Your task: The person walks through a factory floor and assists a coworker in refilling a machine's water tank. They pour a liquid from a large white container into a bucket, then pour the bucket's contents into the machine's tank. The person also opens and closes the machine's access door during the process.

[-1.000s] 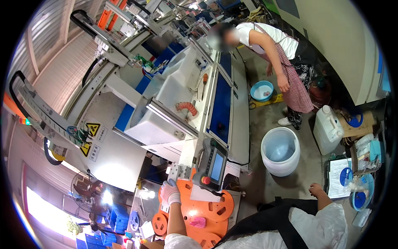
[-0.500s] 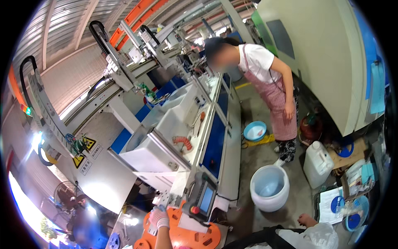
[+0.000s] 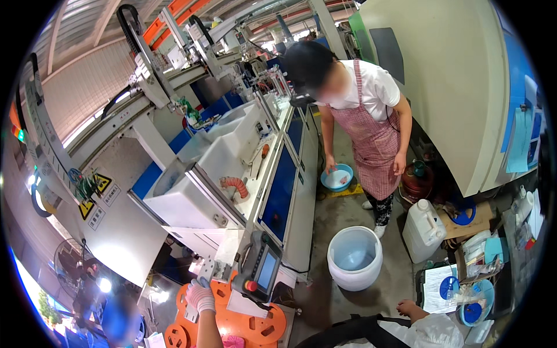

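My left hand (image 3: 201,297), in a pale pink-striped glove with grey-blue fingertips, rests at the far edge of several flat orange reels (image 3: 255,329). Its fingers point forward, stretched out, beside a small metal block with knobs (image 3: 204,269); I make out nothing held. A control pendant (image 3: 259,269) with a screen and a red button stands to its right. My bare right hand (image 3: 408,308) hangs at the lower right over the floor, its fingers curled in with nothing visible in them.
Ahead stand a white barrel (image 3: 355,258), a light-blue basin (image 3: 337,177) and a white jerrycan (image 3: 423,231). A person in a checked apron (image 3: 374,136) stands in the aisle. White tubs (image 3: 191,194) line a machine bench at left; a large pale machine (image 3: 444,87) is at right.
The view has shifted, so the scene sits further left. The other person has turned more toward me, a hand now over the basin. My left hand stays by the orange reels.
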Available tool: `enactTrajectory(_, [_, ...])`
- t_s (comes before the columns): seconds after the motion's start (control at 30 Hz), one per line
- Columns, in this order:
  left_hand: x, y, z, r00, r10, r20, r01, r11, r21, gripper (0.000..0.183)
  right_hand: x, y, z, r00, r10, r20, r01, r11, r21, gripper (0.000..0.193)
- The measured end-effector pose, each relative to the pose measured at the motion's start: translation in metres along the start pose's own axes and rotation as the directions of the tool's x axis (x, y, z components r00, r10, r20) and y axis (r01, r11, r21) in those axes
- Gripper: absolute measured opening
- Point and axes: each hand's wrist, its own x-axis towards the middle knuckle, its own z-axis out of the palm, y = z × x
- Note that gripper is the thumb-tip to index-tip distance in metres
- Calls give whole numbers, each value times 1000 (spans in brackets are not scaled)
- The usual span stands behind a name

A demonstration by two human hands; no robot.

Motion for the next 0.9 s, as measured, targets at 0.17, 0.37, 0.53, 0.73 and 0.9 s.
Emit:
enactTrajectory(0.17, [1,-1,-3,1000,19,-16,-19,1000,2,39,-10,-11,4,996,87,-28,-86,996,27,37])
enactTrajectory(0.37, [2,-3,-3,999,11,46,-9,999,-46,40,-25,-13,0,970,-242,1,231,924,-303,41])
enactTrajectory(0.53, [10,-14,13,992,14,126,-8,999,-45,44,-39,-14,-30,985,-103,-136,99,994,-37,41])
enactTrajectory(0.73, [3,-9,13,994,-99,-50,83,961,-262,41,-37,36,-43,945,-82,-316,53,994,-99,41])
enactTrajectory(0.9, [-117,95,19,988,87,-131,-133,904,-405,41,-22,95,-100,974,69,-215,-52,995,85,35])
